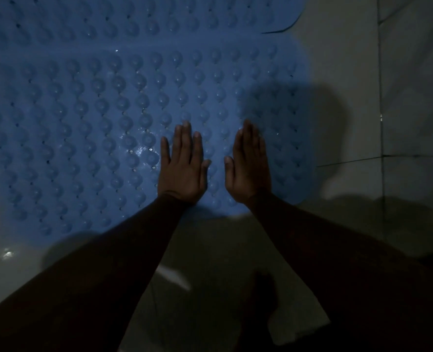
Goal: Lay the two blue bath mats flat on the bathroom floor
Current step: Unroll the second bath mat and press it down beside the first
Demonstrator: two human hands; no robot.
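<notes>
left hand [182, 171] flat, fingers [183, 138] outstretched on near blue mat [83, 128] | right hand [248, 168] likewise | second mat [159, 19] beyond | tiled floor [349, 59]

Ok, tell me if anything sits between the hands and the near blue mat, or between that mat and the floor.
Nothing visible does. The left hand and right hand lie open, palms down, directly on the near blue bath mat, which looks flat on the tiled floor. Only the far blue bath mat shows a lifted corner.
</notes>
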